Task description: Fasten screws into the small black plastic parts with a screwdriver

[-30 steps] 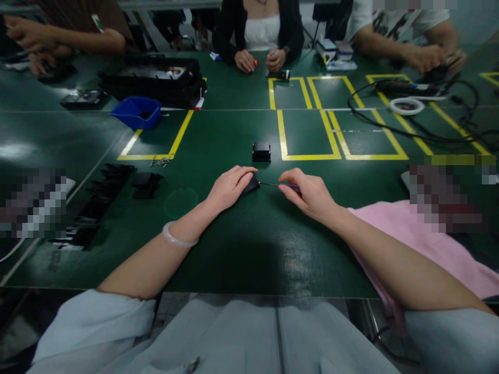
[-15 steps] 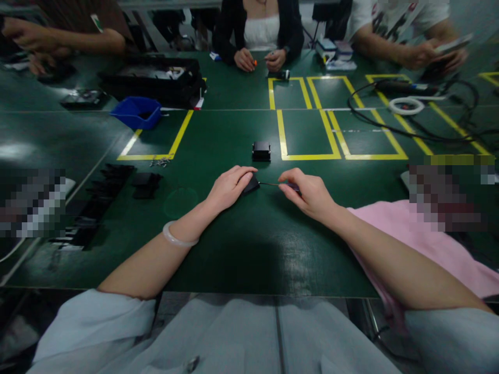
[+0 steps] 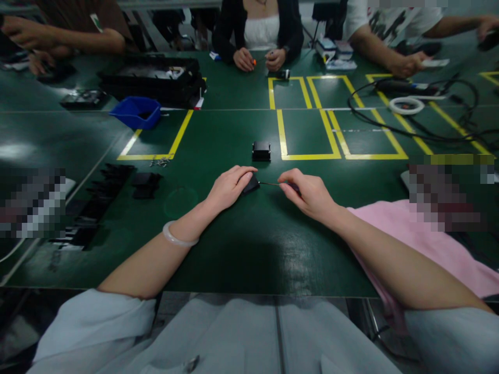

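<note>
My left hand [image 3: 229, 187] lies over a small black part [image 3: 251, 184] on the green table [image 3: 241, 244], fingers curled on it and holding it down. My right hand [image 3: 307, 193] is closed round the dark handle of a thin screwdriver [image 3: 277, 184], whose metal shaft points left into the black part. A second small black box [image 3: 261, 150] stands alone a little farther away, past both hands.
Black parts [image 3: 113, 195] and small screws [image 3: 159, 162] lie at the left, with a blue bin [image 3: 136, 112] and a black tray [image 3: 156, 77] behind. A pink cloth [image 3: 429, 244] lies at the right. Cables [image 3: 413, 111] and other people's hands line the far edge.
My hands have stayed in place on the part and the screwdriver. The person at the far right has spread their arms apart and moved a flat object.
</note>
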Demonstrator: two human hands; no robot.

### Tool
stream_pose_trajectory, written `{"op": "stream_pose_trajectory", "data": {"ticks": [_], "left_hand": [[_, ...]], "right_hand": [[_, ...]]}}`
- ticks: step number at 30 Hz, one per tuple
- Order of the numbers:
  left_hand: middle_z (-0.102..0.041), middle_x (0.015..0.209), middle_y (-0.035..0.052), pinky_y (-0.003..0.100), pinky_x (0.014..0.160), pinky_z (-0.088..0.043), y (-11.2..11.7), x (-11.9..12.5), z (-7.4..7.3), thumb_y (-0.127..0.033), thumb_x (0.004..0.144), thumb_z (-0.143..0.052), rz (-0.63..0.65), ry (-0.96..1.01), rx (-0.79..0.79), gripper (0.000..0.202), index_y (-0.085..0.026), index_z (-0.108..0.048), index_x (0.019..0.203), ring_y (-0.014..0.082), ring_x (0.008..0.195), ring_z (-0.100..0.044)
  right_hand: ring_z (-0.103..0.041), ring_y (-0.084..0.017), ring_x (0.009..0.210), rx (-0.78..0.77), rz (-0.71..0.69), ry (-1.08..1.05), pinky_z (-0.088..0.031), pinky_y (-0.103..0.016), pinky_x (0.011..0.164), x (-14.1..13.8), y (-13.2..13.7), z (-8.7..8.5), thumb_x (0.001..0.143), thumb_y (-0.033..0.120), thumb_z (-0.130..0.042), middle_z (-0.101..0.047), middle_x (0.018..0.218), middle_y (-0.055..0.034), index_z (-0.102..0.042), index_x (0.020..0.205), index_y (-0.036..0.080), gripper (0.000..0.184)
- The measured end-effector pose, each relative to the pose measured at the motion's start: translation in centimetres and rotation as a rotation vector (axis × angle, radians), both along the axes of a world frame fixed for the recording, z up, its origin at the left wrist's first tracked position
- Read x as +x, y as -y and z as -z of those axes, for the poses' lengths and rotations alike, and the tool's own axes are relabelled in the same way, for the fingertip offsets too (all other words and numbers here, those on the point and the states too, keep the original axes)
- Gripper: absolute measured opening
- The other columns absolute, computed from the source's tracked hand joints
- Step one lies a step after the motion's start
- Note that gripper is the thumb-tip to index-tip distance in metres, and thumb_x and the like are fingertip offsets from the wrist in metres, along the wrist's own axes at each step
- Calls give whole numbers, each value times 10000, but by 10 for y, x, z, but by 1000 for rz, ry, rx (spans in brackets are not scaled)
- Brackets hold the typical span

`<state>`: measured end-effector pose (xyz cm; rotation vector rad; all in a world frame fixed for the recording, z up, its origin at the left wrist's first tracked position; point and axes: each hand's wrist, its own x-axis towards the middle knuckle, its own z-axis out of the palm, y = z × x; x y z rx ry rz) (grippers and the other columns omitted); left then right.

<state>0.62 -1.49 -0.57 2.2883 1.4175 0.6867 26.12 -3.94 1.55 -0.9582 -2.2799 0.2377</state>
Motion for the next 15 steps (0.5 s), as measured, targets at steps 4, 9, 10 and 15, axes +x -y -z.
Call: {"op": "stream_pose_trajectory", "data": {"ticks": [4,9,10,15], "left_hand": [[-685,1162,64,344,959,-471,0,1,0,-406,1068,-334,2,1,-2,442,-209,-664,1287,219,1096,-644],[-686,1167,65,346,958,-473,0,1,0,-404,1069,-332,1,0,-2,441,-210,-665,1284,218,1091,-645],[-686,1171,65,347,960,-473,0,1,0,-405,1069,-333,2,1,-3,441,-210,-664,1285,219,1093,-645],[-684,1161,68,354,964,-470,0,1,1,-409,1069,-334,1,-8,-3,445,-206,-663,1291,225,1089,-644]], "right_hand": [[-656,-175,679,7,3,-20,-451,-271,637,-1,1,0,993,297,-446,-696,816,-44,-571,1104,189,199],[-654,-177,667,19,5,-25,-450,-270,630,1,0,1,1000,319,-452,-681,782,-32,-570,1103,187,205],[-641,-172,642,16,5,-15,-446,-268,619,1,0,1,1004,332,-450,-672,763,-27,-574,1095,185,212],[-630,-166,624,34,-3,-11,-452,-270,616,0,0,1,1002,298,-445,-680,782,-39,-583,1083,173,203]]}}
